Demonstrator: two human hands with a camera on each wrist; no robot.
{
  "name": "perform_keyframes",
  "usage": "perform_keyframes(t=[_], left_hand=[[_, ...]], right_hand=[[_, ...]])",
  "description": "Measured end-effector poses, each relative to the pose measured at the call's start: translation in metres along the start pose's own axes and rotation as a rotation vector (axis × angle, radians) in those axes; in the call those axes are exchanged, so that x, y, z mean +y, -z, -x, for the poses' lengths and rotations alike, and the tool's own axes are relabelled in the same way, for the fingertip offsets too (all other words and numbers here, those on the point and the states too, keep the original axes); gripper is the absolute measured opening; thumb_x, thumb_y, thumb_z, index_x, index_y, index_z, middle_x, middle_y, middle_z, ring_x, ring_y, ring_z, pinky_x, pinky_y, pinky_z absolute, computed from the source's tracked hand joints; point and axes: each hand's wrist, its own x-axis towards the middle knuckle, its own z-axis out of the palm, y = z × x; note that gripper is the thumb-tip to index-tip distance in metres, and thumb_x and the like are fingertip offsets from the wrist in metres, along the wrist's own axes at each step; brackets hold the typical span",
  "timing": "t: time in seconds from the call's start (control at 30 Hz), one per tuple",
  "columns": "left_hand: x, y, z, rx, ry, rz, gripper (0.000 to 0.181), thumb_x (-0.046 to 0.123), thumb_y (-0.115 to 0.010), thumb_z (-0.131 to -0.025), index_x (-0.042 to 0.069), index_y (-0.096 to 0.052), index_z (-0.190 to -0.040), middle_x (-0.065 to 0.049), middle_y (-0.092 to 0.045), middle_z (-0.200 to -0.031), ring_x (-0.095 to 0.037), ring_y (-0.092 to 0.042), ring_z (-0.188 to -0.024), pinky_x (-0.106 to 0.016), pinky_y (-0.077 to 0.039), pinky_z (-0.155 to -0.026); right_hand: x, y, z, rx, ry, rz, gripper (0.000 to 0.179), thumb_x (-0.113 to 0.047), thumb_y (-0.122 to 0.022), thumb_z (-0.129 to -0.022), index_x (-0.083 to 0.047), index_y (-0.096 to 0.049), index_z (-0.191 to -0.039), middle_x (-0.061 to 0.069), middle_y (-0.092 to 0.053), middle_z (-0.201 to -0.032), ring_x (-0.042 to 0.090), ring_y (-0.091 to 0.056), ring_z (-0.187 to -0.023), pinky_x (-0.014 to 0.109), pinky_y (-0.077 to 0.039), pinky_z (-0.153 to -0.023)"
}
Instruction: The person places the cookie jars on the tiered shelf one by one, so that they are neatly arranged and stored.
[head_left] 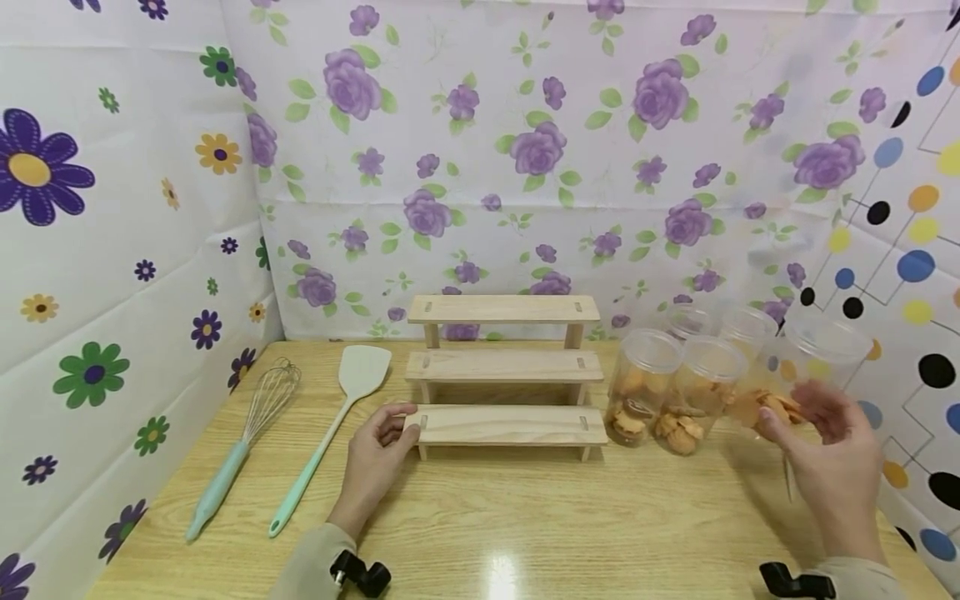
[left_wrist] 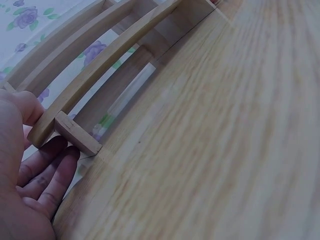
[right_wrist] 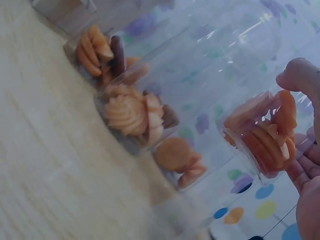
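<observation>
My left hand holds the left end of the lowest step of a three-step wooden display stand. In the left wrist view, the thumb side lies at the board's end, and the other fingers curl under it beside a short leg. At the right, my right hand grips a clear plastic jar with orange-brown cookies in its bottom. The right wrist view shows this jar tilted and lifted, thumb on one side and fingers on the other. Other clear jars of cookies stand between the stand and this hand.
Left of the stand, a whisk and a pale spatula with a mint handle lie on the wood-grain table. Patterned cloth hangs behind and along both sides. The cookie jars stand close together by the stand's right end.
</observation>
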Motion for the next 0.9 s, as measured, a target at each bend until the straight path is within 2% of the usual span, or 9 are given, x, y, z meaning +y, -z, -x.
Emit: perform_keyframes(t=[0.17, 0.37, 0.57, 0.73, 0.9], left_hand=[[0.0, -0.002, -0.001, -0.007, -0.002, 0.004, 0.027, 0.02, -0.078, -0.108, 0.02, -0.076, -0.135, -0.008, -0.078, -0.114, -0.017, -0.073, -0.105, -0.022, -0.057, -0.092], [0.0, -0.003, -0.001, -0.008, 0.001, 0.008, 0.027, 0.018, -0.078, -0.107, 0.021, -0.077, -0.134, -0.007, -0.078, -0.113, -0.017, -0.073, -0.105, -0.023, -0.057, -0.091], [0.0, -0.002, 0.0, -0.009, -0.002, 0.005, 0.027, 0.022, -0.078, -0.108, 0.021, -0.076, -0.134, -0.007, -0.078, -0.114, -0.017, -0.073, -0.105, -0.023, -0.057, -0.092], [-0.001, -0.001, 0.001, -0.008, -0.003, 0.0, 0.027, 0.025, -0.078, -0.108, 0.022, -0.076, -0.135, -0.006, -0.079, -0.115, -0.017, -0.073, -0.106, -0.023, -0.057, -0.094], [0.0, 0.0, 0.001, -0.012, 0.0, 0.001, 0.027, 0.024, -0.078, -0.108, 0.022, -0.076, -0.135, -0.007, -0.079, -0.114, -0.017, -0.073, -0.106, -0.023, -0.058, -0.093]], right_hand=[[-0.023, 0.006, -0.002, 0.032, 0.031, 0.045, 0.062, -0.002, -0.095, -0.087, -0.01, -0.071, -0.144, -0.013, -0.071, -0.12, 0.004, -0.065, -0.113, 0.008, -0.046, -0.095], [-0.054, 0.008, -0.012, 0.047, 0.152, 0.076, 0.063, -0.001, -0.093, -0.088, -0.007, -0.07, -0.146, -0.019, -0.07, -0.121, 0.001, -0.064, -0.11, 0.007, -0.046, -0.096], [-0.091, 0.006, -0.025, 0.05, 0.234, 0.093, 0.061, -0.004, -0.092, -0.09, -0.01, -0.071, -0.147, -0.02, -0.07, -0.124, 0.0, -0.064, -0.11, 0.01, -0.046, -0.098], [-0.118, 0.0, -0.031, 0.034, 0.228, 0.091, 0.061, -0.008, -0.092, -0.092, -0.014, -0.07, -0.149, -0.015, -0.071, -0.128, 0.0, -0.064, -0.115, 0.012, -0.047, -0.103], [-0.135, -0.011, -0.037, -0.01, 0.23, 0.027, 0.062, -0.006, -0.092, -0.091, -0.014, -0.07, -0.149, -0.011, -0.072, -0.131, 0.005, -0.067, -0.118, 0.013, -0.048, -0.104]])
